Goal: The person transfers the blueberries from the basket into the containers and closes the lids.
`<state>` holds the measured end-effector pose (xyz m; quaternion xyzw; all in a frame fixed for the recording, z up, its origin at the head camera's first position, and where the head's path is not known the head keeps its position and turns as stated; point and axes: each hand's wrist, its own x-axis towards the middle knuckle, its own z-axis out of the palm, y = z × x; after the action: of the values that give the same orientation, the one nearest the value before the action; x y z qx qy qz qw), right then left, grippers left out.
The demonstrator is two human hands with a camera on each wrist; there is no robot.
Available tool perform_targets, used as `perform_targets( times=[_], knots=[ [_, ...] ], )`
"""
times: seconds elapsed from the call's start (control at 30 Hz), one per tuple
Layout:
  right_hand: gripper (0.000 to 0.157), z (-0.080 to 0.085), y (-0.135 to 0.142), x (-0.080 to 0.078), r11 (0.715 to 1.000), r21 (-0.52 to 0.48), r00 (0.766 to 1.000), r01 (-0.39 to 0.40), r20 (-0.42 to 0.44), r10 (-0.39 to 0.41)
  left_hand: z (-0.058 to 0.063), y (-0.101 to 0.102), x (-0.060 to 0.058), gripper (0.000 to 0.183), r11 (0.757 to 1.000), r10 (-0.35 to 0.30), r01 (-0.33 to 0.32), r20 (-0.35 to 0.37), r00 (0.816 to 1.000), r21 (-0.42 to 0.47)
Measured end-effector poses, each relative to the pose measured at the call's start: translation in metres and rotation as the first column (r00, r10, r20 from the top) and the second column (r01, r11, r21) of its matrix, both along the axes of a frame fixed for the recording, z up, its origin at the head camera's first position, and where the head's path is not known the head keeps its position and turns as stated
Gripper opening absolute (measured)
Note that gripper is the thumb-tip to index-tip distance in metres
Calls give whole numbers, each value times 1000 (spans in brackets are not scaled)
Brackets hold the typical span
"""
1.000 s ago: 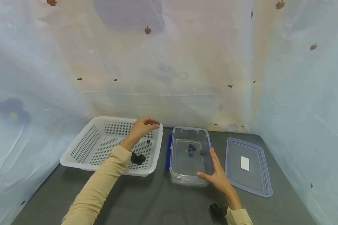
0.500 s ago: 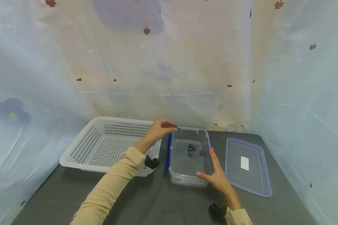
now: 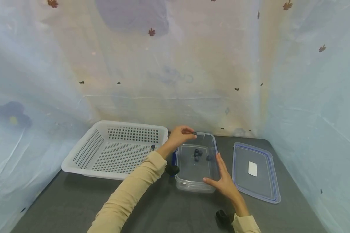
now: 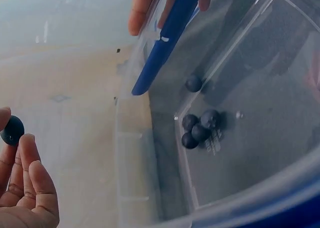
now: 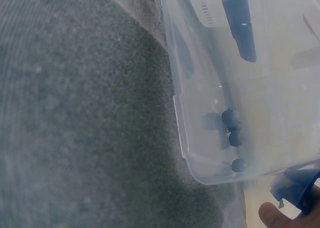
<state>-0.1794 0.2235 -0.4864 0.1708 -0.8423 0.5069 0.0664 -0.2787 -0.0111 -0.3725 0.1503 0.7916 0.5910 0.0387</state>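
the left hand (image 3: 178, 138) pinches a berry (image 4: 13, 131), best squeezed lightly and released low inside the box (image 3: 189, 172), whose side the right hand (image 3: 226, 185) touches, fingers straight.

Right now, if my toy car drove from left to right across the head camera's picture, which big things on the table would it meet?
White basket with holes → clear box with small dark balls inside → see-through lid with a bluish rim.
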Motion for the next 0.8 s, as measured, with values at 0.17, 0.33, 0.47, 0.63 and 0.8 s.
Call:
perform_targets(
  times=[0.17, 0.33, 0.47, 0.63, 0.8],
  knots=[
    [111, 0, 0, 0, 1000, 10, 1000, 3, 7, -3, -7, 13, -6, 27, 998, 28, -30, 29, 999, 58],
    [110, 1, 0, 1, 1000, 7, 1000, -1, 9, 1, -12, 23, -12, 26, 991, 93, -98, 69, 993, 89],
    [111, 0, 1, 1, 1000, -1, 1000, 1, 5, -1, -20, 31, -18, 24, 981, 162, -171, 96, 982, 90],
    [110, 2, -1, 1, 1000, 18, 1000, 9, 4, -9, -28, 39, -23, 21, 960, 265, -273, 118, 957, 55],
    [107, 5, -4, 2, 1000, 7, 1000, 9, 13, -9, -36, 46, -24, 21, 944, 317, -325, 121, 941, 55]
  ],
)
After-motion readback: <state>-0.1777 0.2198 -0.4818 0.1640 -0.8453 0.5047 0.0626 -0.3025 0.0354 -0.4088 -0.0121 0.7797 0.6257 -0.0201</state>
